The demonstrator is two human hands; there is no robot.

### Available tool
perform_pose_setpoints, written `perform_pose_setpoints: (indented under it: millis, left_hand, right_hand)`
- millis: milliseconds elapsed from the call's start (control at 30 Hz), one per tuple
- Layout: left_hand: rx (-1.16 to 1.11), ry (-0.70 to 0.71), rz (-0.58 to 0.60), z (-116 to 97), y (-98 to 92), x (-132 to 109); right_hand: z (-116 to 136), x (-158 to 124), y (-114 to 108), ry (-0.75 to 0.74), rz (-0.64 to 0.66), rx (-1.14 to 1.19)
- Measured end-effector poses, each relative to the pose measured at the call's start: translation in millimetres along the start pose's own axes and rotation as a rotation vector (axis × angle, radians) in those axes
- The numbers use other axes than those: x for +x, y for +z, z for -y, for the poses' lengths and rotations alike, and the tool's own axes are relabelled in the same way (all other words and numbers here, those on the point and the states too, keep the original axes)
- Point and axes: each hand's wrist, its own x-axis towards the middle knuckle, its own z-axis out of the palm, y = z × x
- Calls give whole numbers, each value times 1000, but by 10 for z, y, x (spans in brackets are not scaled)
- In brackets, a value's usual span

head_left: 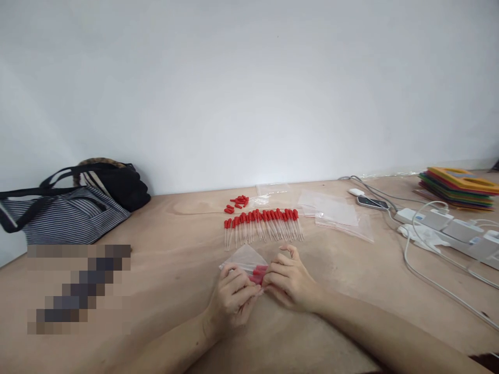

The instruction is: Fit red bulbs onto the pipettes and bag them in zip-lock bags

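Note:
Between my two hands is a clear plastic bag (245, 256) with several red-bulbed droppers (259, 272) inside, their red ends near the bag's mouth. My left hand (234, 296) pinches the bag's near left edge. Thumb and fingers of my right hand (288, 278) close on its right edge, with the index finger curled up. Beyond the hands, a long row of droppers (263, 217) with red rubber bulbs and thin clear tubes lies on the table. Behind that row sit loose red bulbs (239, 201) beside a few clear tubes (260, 200).
Flat plastic bags (339, 212) lie right of the row. Farther right are a phone (372, 202), a white power strip (463, 231) with cables, and stacked coloured frames (456, 189). A striped bag (74, 215) stands at left, near a blurred-out dark object (81, 285).

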Motion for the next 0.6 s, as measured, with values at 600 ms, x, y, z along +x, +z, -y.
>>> perform_pose_setpoints:
  millis: [600]
  left_hand:
    - [-50, -15, -30, 22, 19, -3]
  right_hand:
    - [-47, 20, 44, -67, -43, 2]
